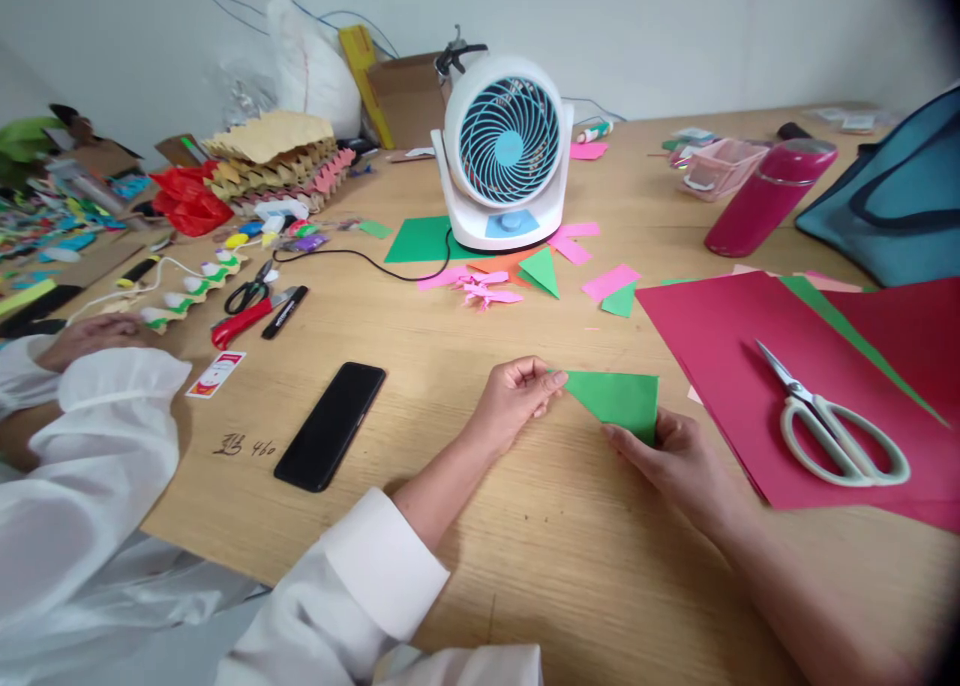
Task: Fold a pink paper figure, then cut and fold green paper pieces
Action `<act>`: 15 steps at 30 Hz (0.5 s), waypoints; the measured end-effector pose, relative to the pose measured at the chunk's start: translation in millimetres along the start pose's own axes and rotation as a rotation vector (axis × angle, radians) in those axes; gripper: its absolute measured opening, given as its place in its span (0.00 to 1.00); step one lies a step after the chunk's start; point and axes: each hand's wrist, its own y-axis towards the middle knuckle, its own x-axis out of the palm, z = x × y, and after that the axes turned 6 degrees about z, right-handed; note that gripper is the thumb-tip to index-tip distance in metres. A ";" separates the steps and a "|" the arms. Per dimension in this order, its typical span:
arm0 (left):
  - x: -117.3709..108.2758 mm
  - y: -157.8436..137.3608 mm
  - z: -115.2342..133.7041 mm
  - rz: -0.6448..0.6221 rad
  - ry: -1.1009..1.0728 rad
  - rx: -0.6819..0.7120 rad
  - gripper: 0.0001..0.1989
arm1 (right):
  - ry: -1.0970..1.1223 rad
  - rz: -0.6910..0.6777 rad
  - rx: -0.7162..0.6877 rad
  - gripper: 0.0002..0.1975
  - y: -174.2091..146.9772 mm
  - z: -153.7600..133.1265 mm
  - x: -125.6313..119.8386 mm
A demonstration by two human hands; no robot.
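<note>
A green paper triangle [621,398] is stretched between my two hands, just over the wooden table. My left hand [517,398] pinches its pointed left corner between thumb and fingertips. At the wider right end, my right hand [675,454] grips the lower edge, thumb in front and fingers behind. White-handled scissors [829,421] lie on red paper sheets [720,366] to the right of my right hand. A black phone [330,426] rests on the table to the left of my left forearm.
A white fan [510,146] stands ahead, with pink and green paper scraps [541,271] before it. A pink bottle [771,196] and a blue bag [892,196] are at the right. A co-worker's hands [97,338] rest at the left, near black scissors [249,288] and a red-handled tool [244,321].
</note>
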 end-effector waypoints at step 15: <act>-7.7 6.9 1.4 0.108 -0.093 0.017 0.21 | 0.044 -0.021 -0.135 0.16 11.4 13.9 -19.8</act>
